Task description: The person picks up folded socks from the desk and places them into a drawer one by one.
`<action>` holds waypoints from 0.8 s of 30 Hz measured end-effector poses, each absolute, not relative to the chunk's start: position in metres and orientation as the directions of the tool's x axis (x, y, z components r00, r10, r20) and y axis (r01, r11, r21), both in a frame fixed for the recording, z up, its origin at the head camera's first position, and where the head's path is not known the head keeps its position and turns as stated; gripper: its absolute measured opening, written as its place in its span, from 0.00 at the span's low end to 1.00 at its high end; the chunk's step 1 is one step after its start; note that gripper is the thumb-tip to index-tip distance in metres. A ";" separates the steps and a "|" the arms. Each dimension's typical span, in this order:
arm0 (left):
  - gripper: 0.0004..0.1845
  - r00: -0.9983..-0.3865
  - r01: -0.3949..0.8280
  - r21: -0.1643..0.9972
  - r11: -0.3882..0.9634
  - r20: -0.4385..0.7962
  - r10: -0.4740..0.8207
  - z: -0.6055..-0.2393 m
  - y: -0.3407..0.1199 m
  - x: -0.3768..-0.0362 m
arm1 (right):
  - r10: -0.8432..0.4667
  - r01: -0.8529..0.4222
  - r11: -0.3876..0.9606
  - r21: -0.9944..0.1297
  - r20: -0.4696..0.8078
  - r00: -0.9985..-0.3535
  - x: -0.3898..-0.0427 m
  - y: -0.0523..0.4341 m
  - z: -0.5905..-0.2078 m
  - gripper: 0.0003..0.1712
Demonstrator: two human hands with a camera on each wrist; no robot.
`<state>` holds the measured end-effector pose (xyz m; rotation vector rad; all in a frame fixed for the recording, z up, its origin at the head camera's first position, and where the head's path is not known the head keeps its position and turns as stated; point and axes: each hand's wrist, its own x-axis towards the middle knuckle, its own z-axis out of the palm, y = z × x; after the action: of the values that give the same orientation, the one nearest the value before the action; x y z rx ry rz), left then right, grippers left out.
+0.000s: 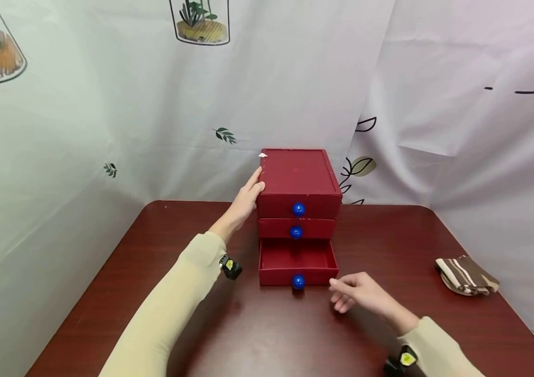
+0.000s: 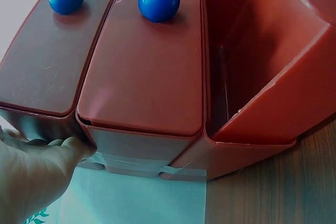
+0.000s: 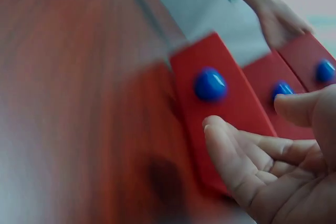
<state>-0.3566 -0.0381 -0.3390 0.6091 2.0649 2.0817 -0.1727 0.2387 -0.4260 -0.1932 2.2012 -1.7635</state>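
A dark red three-drawer box (image 1: 300, 170) stands on the table, each drawer with a round blue knob. Its bottom drawer (image 1: 276, 276) is pulled out, and the red inside shows. The upper drawers, the top one (image 2: 39, 61) and the middle one (image 2: 142, 72), sit pushed in. My left hand (image 1: 243, 201) rests against the box's left side near the top, fingers extended along the upper edge. Close to the bottom drawer's right front corner is my right hand (image 1: 358, 293), fingers loosely bent and holding nothing. The bottom blue knob (image 3: 210, 84) lies beyond its fingertips in the right wrist view.
A folded brown and white striped cloth (image 1: 467, 275) lies near the table's right edge. The brown wooden table (image 1: 177, 220) reaches back to a pale printed curtain (image 1: 295, 78), which also hangs along both sides.
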 end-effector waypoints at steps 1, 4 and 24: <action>0.31 -0.906 0.180 0.983 -0.044 0.183 0.381 -0.339 -0.038 -0.357 | -0.284 0.073 0.249 -0.966 -0.145 -0.948 -0.172 0.247 -0.424 0.25; 0.31 -0.900 0.189 0.981 -0.048 0.192 0.390 -0.338 -0.039 -0.357 | -0.216 0.035 0.296 -0.955 -0.103 -0.971 -0.172 0.273 -0.416 0.25; 0.31 -0.910 0.181 0.983 -0.039 0.183 0.372 -0.339 -0.038 -0.356 | 0.117 -0.007 0.606 -0.795 0.098 -0.988 -0.168 0.402 -0.393 0.25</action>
<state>-0.3559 -0.0383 -0.3390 0.6042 2.0762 2.0846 -0.1684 0.4016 -0.3927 0.1015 2.9398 -1.4565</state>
